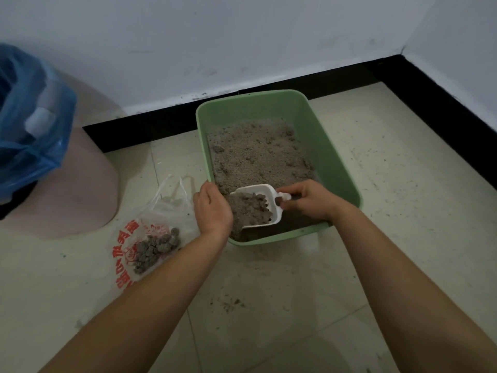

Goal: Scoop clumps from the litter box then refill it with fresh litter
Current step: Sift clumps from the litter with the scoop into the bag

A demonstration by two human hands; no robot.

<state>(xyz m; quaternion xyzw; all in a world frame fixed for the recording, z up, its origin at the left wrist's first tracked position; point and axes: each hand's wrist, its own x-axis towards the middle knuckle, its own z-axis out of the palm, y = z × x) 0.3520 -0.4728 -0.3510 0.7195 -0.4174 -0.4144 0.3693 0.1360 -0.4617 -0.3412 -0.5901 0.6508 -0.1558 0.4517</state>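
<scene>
Right hand [309, 200] holds scoop [269, 191]; bag [161, 211] red writing illegible

- Handle of scoop [265, 190]: mostly covered by curled fingers of right hand [309, 200].
- Fingertips of left hand [212, 208]: out of sight.
- Upper part of blue bag [29, 117]: cut off at left edge.
- Red print on plastic bag [164, 208]: illegible.

One box [333, 157], one scoop [265, 190], two hands [212, 208] [309, 197].
</scene>
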